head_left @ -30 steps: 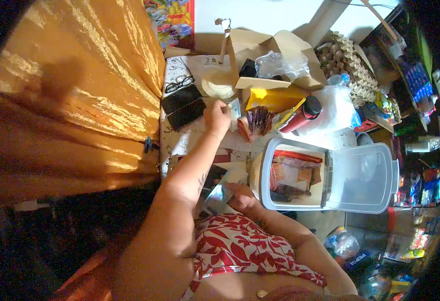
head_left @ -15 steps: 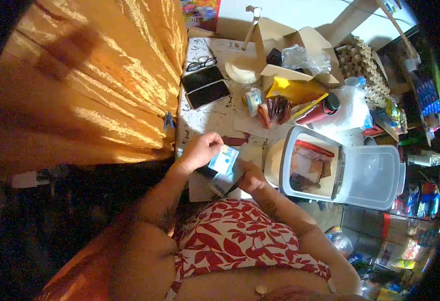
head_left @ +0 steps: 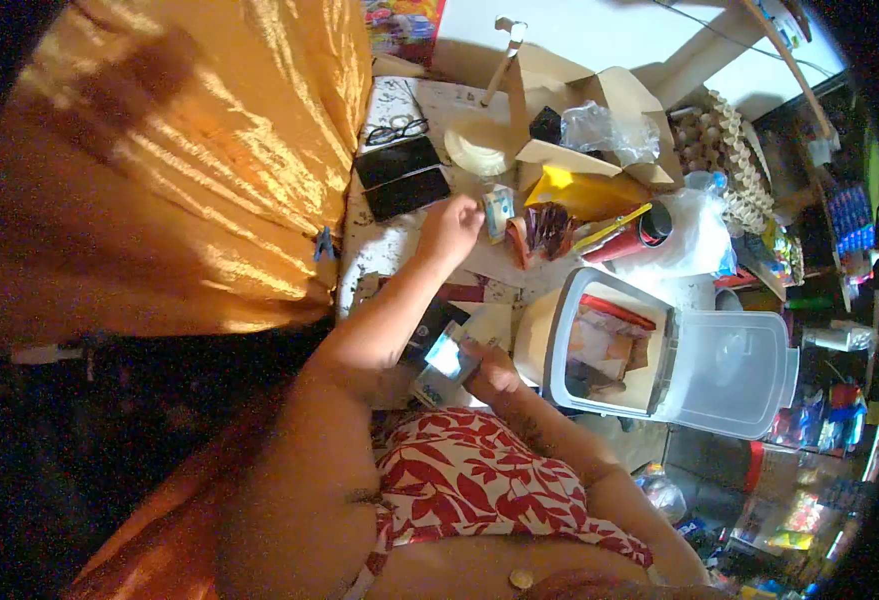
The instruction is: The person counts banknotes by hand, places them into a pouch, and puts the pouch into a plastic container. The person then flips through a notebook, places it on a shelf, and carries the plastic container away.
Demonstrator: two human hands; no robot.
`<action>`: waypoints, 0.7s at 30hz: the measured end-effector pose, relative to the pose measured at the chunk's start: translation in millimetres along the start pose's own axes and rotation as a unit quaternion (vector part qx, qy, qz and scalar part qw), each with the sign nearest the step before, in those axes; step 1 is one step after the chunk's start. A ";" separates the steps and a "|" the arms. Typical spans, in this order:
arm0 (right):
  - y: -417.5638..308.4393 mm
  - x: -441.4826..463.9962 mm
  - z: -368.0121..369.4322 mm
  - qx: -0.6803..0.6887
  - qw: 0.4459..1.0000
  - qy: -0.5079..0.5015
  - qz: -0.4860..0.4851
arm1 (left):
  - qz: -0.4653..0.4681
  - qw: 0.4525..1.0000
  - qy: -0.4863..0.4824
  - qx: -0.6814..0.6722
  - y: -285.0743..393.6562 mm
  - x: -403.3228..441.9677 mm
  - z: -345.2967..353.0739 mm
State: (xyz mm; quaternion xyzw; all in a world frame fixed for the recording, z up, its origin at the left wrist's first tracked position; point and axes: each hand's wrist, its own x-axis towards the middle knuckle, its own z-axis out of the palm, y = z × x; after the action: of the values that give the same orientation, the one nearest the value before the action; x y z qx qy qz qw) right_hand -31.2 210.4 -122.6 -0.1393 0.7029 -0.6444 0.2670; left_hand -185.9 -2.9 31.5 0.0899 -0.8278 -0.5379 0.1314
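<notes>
My left hand (head_left: 451,232) is over the table with fingers pinched, at the left edge of a small stack of bluish banknotes (head_left: 498,213); whatever is between its fingertips is too small to make out. Close to my body, my right hand (head_left: 492,376) grips a bunch of bluish banknotes (head_left: 446,358). A dark wallet-like item (head_left: 433,327) lies just beyond them. Orange and dark reddish bundles (head_left: 542,234) sit right of the small stack. To the right is an open plastic box (head_left: 556,345) with reddish and brown papers inside.
Two dark phones (head_left: 406,193) and eyeglasses (head_left: 396,131) lie at the left. Farther back are a round pale container (head_left: 479,148), a cardboard box (head_left: 584,167), a yellow envelope (head_left: 579,196) and a red bottle (head_left: 639,238). An orange curtain (head_left: 189,200) hangs at the left.
My left hand has moved from the notes in my right hand, away from my body, to the small stack. My right hand keeps its hold. The view has shifted slightly.
</notes>
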 end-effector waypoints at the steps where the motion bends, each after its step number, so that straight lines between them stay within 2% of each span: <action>1: -3.4 -2.1 -2.4 0.076 0.996 -0.004 0.040 | 0.016 0.998 0.041 0.048 3.7 14.8 8.6; 2: -6.4 -5.5 -2.6 0.117 0.991 -0.013 0.063 | 0.032 0.992 0.081 0.094 7.0 27.8 16.4; 3: -8.6 -7.9 -3.1 0.137 0.988 -0.019 0.076 | 0.035 0.992 0.077 0.092 0.0 40.3 28.3; 5: -11.1 -11.3 -5.1 0.174 0.980 -0.027 0.096 | -0.010 0.978 0.055 0.203 -23.9 57.4 54.7; 6: -11.9 -12.9 -5.5 0.187 0.976 -0.030 0.104 | -0.037 0.980 0.026 0.195 -29.2 60.8 61.2; 13: -26.4 -18.4 -7.0 0.268 0.952 -0.052 0.137 | -0.024 0.972 -0.023 0.232 -49.8 61.2 85.0; 16: -49.9 -10.5 -5.4 0.318 0.936 -0.047 0.143 | -0.047 0.966 -0.047 0.251 -47.0 61.0 90.7; 17: -39.4 -2.2 -1.1 0.370 0.906 -0.036 0.203 | -0.041 0.970 -0.043 0.235 -46.2 61.3 93.1; 19: -31.1 4.0 -0.2 0.417 0.870 -0.026 0.262 | -0.036 0.975 -0.037 0.217 -45.7 61.5 98.5; 21: -25.9 3.7 -3.1 0.397 0.875 -0.037 0.276 | 0.019 0.983 -0.027 0.182 -39.3 60.6 100.5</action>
State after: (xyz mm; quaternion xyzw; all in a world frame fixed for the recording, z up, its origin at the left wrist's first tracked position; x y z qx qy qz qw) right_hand -39.8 207.6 -97.9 0.1545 0.3877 -0.7638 0.4924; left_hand -274.7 50.7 -36.0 0.0823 -0.9167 -0.3779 0.1006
